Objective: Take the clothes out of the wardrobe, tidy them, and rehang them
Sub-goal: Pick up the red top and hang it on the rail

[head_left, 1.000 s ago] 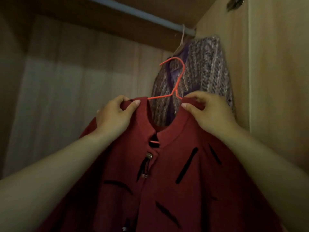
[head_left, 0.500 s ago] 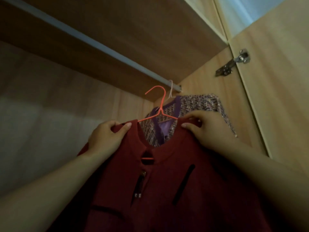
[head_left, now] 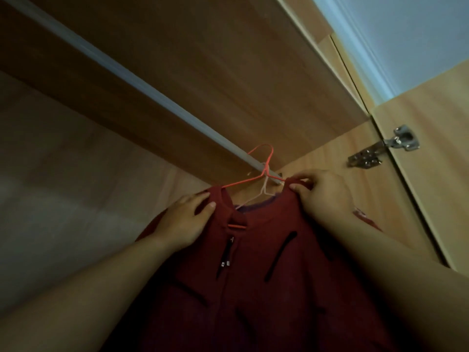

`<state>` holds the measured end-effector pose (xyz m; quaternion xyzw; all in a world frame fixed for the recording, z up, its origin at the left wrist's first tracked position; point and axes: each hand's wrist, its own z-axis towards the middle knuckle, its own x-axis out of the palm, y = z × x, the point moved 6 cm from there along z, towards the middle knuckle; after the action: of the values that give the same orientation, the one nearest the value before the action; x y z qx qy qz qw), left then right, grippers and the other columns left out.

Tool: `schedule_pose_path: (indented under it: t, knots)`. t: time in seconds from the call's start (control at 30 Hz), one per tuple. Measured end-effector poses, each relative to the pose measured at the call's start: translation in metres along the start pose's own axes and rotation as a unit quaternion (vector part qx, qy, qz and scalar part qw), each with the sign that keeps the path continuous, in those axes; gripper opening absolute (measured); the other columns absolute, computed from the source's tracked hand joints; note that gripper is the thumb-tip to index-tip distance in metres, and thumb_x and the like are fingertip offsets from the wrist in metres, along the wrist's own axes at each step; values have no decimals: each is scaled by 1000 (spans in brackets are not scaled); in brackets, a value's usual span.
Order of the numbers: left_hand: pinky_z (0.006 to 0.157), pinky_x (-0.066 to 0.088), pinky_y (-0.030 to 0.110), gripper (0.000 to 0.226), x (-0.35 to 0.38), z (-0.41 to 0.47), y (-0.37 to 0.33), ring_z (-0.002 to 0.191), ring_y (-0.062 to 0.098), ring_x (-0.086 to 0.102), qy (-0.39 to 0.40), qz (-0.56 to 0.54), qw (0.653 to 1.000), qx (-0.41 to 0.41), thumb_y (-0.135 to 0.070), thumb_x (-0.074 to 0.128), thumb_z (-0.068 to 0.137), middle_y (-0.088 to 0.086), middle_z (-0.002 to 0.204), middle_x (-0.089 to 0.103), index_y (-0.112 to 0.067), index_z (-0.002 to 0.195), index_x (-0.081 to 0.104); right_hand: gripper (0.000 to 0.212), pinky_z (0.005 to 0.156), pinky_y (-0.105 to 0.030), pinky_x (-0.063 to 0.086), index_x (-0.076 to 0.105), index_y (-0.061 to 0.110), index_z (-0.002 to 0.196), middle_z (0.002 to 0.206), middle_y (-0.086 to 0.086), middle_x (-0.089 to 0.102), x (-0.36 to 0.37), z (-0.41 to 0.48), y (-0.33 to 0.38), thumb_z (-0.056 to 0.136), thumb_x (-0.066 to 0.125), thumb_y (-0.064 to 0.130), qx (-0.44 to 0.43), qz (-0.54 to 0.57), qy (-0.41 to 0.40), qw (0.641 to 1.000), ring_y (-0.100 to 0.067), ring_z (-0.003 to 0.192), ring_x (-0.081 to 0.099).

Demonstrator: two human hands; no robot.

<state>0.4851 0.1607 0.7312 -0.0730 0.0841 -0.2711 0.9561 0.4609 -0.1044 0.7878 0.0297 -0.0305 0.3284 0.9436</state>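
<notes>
Up went the orange hanger [head_left: 267, 170] to the rail [head_left: 127, 75] — my left hand [head_left: 182, 219] and right hand [head_left: 322, 196] pinched the shoulders of the red coat [head_left: 266, 262].

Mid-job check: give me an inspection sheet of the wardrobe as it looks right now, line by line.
Surface: nothing seen.
Job's things: red garment on orange hanger, its hook up at the rail; whether the hook is seated cannot be told. A purple garment on a pale hanger hangs behind it.
Clutter: nothing seen.
Grippers: left hand grips one shoulder of the red garment; right hand pinches the other shoulder.
Cables: nothing seen.
Surroundings: wardrobe door at the right with a metal hinge; pale ceiling above.
</notes>
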Motion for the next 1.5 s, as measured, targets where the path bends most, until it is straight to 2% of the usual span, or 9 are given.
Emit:
schedule_pose_path:
  t: [0.23,0.47,0.63,0.7,0.77,0.93,1.07,1.2,1.5]
  knots:
    - [116,19,34,53,39,21,20,141,17,25,17,-27,999,-25,-53,36,94,1,153,30,-33,143,37,15,69,-28,42,70,30,100,102,0,68,31,46,-2,86,64,28,2,-59,-1,998,-22,97,60]
    - [114,24,40,59,62,11,44,140,18,27,20,10,999,-32,-59,33,93,1,152,31,-30,145,33,16,76,-31,46,69,23,98,97,1,66,82,44,6,84,67,28,-25,-38,73,996,-19,95,60]
    - [114,22,48,64,67,-22,59,141,19,23,22,33,998,-40,-66,20,89,-1,154,27,-37,146,26,37,79,-33,43,58,19,119,114,-5,59,70,2,26,92,50,43,-120,-200,50,971,-23,102,56]
    - [115,22,44,67,64,-35,55,141,17,24,26,34,998,-38,-68,18,88,-1,153,29,-36,146,26,44,97,-37,34,55,19,124,132,-8,48,62,-23,34,94,40,48,-146,-218,71,962,-26,119,46]
    - [116,21,40,68,60,-51,48,141,16,25,41,34,998,-35,-70,20,88,-2,153,30,-36,146,26,53,113,-42,16,47,21,133,148,-8,31,56,-51,35,94,32,53,-146,-209,118,960,-26,137,25]
    - [114,17,26,58,53,-106,21,141,14,24,84,45,995,-23,-54,35,94,-1,154,28,-33,147,26,62,116,-43,-3,26,27,146,157,-4,12,38,-134,32,93,26,59,-141,-182,191,954,-23,145,3]
    - [113,13,23,57,53,-167,-1,142,14,21,144,67,987,-3,-52,36,94,-1,155,25,-33,147,26,62,116,-39,-2,27,28,146,157,-3,13,13,-200,25,93,22,60,-141,-161,210,954,-21,145,2]
    - [113,11,21,64,53,-231,-20,143,11,16,183,51,982,8,-59,34,92,-3,156,20,-33,149,20,79,113,-33,-2,29,28,145,155,-2,21,-16,-265,18,80,5,65,-138,-150,225,953,-20,144,10]
    - [111,11,26,75,56,-365,-48,135,-4,-1,309,8,950,39,-68,31,83,-19,156,-6,-42,148,6,70,115,-37,16,24,23,147,155,1,21,-96,-386,-1,87,27,60,-58,-130,302,943,-18,143,16]
